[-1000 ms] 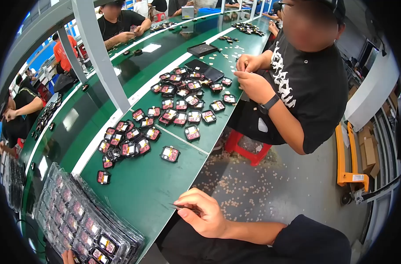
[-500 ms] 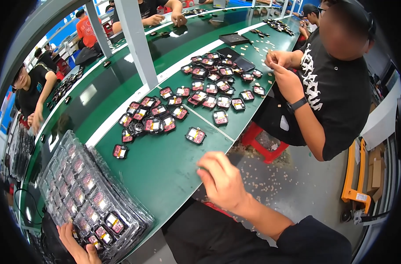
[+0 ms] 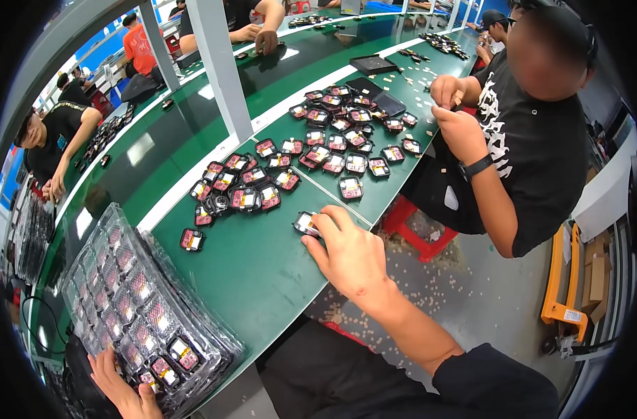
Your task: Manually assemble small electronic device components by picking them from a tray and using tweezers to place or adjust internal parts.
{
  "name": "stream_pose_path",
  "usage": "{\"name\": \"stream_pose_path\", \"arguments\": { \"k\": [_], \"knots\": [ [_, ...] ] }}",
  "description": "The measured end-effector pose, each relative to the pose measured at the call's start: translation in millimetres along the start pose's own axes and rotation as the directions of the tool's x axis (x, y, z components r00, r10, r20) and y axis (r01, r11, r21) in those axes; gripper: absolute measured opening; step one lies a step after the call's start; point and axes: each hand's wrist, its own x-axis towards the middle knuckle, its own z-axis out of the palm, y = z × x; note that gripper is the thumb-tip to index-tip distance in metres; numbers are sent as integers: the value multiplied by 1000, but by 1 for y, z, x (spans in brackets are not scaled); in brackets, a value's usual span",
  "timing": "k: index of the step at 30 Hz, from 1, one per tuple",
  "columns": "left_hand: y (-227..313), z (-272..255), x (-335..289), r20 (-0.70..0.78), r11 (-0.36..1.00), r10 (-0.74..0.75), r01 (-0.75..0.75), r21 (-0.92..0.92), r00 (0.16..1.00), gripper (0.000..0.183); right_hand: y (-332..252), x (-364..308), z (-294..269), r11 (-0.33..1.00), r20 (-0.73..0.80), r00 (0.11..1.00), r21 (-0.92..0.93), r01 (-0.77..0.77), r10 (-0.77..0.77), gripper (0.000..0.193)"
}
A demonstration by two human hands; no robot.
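My right hand [image 3: 350, 251] is over the green table, its thumb and fingers closed on the near right side of a small black-cased electronic module [image 3: 305, 223]. A white patch shows on the module; my fingers hide the rest. At the lower left, my left hand [image 3: 121, 387] rests on the near corner of a clear plastic blister tray [image 3: 88, 283], fingers spread and thumb apart. Three modules with pink boards and yellow strips, one of them a module [image 3: 184, 354], sit in the tray's near row by that hand. This tray lies tilted on a stack of similar trays [image 3: 217, 349].
Loose modules [image 3: 245, 199] lie heaped along the table [image 3: 255, 272]. A single module [image 3: 191, 239] lies near the trays. A grey post [image 3: 220, 77] rises at the table's back edge. On the right sits a co-worker [image 3: 535, 146] handling a small piece, near a red stool [image 3: 423, 230].
My right hand has moved forward and left from the table edge onto the lone module, which has shifted slightly towards me. My left hand stays by the tray, fingers a little more spread.
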Motion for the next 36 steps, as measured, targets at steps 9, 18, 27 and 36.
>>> {"name": "stream_pose_path", "arguments": {
  "k": [9, 18, 27, 36],
  "knots": [
    [10, -10, -10, -250, 993, -107, 91, -74, 962, 100, -6, 0, 5, 999, -66, 996, -22, 50, -51, 26],
    [-12, 0, -63, -535, 998, 55, -56, 15, 843, 71, -2, -3, 14, 1000, -72, 997, -4, -15, 15, 27],
    [-24, 6, -77, -461, 986, 27, -99, -131, 887, 44, -5, -4, 15, 1000, -67, 998, -10, -3, 2, 25],
    [-38, -6, -72, -445, 976, 128, -191, -101, 886, 41, -3, -4, 21, 1000, -67, 998, -5, 14, -15, 25]
  ]
}}
